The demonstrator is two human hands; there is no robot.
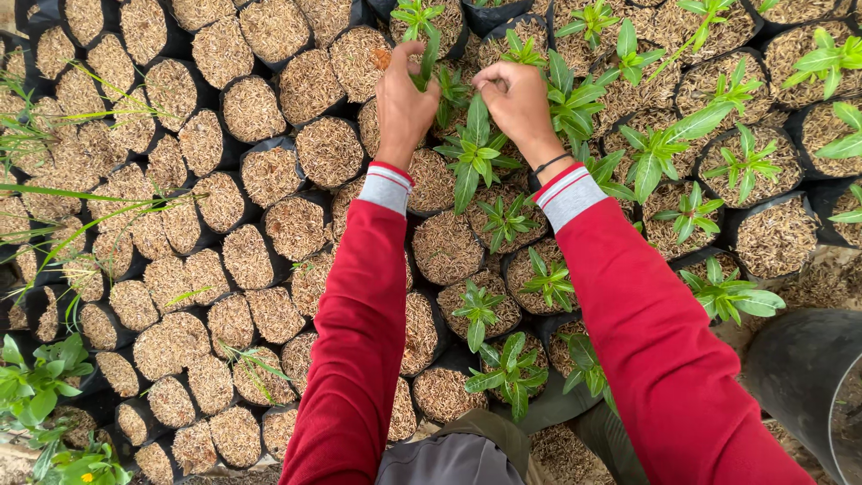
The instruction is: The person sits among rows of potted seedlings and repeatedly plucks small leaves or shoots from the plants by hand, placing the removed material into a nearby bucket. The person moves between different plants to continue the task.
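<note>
My left hand [403, 105] grips a small green seedling [426, 59] by its stem, over a black nursery bag filled with rice husk [370, 124]. My right hand [514, 101] is beside it, fingers pinched together close to the same seedling; whether it holds anything I cannot tell. Both arms wear red sleeves with grey cuffs. A black band circles my right wrist. A planted seedling [473, 154] stands just below the hands.
Rows of black bags of husk [251, 110] without plants fill the left. Bags with green seedlings [745, 162] fill the right and the space between my arms. Grass blades [54, 193] lean in at left. A large black pot [808, 377] stands at lower right.
</note>
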